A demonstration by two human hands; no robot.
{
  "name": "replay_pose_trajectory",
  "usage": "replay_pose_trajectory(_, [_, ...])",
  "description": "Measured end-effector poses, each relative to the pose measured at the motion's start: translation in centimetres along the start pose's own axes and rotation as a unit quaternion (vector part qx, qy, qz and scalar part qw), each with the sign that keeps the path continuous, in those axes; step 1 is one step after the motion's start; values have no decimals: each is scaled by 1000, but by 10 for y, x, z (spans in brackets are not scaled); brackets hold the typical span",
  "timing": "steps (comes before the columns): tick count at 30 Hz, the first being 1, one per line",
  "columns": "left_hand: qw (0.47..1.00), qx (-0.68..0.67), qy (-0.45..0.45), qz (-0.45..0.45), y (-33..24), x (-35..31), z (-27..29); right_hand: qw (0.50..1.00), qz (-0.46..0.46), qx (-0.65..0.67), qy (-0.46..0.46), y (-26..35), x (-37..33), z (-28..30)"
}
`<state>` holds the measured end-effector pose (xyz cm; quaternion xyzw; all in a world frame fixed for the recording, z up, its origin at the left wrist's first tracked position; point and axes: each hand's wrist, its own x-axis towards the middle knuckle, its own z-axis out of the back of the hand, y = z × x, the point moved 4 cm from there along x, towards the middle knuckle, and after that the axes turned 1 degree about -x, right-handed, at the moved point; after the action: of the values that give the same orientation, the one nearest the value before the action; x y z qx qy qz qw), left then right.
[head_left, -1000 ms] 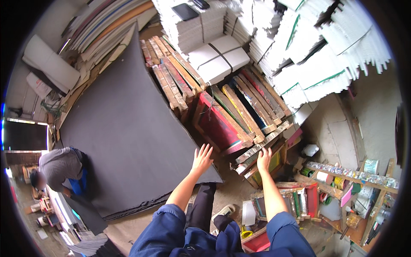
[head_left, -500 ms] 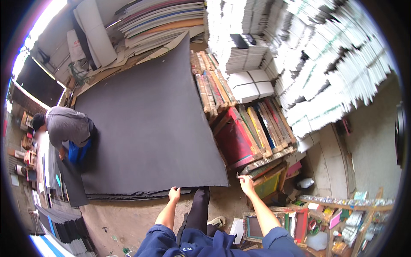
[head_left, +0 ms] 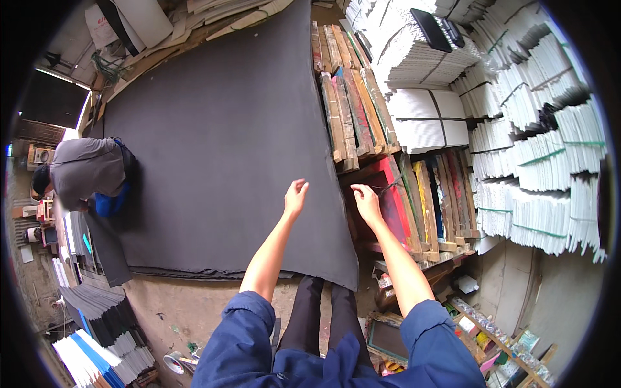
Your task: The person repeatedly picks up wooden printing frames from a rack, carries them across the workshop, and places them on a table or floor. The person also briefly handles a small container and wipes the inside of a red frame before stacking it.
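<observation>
A large stack of dark grey sheets (head_left: 220, 155) spreads in front of me, its near edge level with my legs. My left hand (head_left: 297, 197) is raised over the sheets near their right side, its fingers loosely bent and apart with nothing in them. Just beyond the sheets' right edge is my right hand (head_left: 367, 202), close to a red-painted wooden frame (head_left: 396, 200). Its fingertips are pinched together; whatever they hold is too small to make out.
At the left a person (head_left: 90, 171) bends over a narrow dark strip (head_left: 107, 249). Wooden frames (head_left: 352, 116) stand in rows along the sheets' right side. Tied white paper stacks (head_left: 427, 119) rise behind them, with a black device (head_left: 431, 30) on top. More sheet piles (head_left: 97, 310) lie lower left.
My left hand has left the sheets' near edge and reached forward over them. My right hand has moved forward toward the red frame. My view has shifted, and the person at left bends lower.
</observation>
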<state>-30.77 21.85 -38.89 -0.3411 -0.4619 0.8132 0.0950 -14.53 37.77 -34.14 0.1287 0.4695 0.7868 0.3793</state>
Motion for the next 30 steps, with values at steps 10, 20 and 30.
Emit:
replay_pose_trajectory(10, [994, 37, -98, 4, -49, 102, -75, 986, 102, -123, -55, -8, 93, -30])
replay_pose_trajectory(20, [985, 134, -98, -43, -52, 117, -79, 970, 105, -205, -80, -3, 107, -45])
replay_pose_trajectory(30, [980, 166, -76, -76, -54, 115, -37, 967, 81, -223, -93, 3, 104, -49])
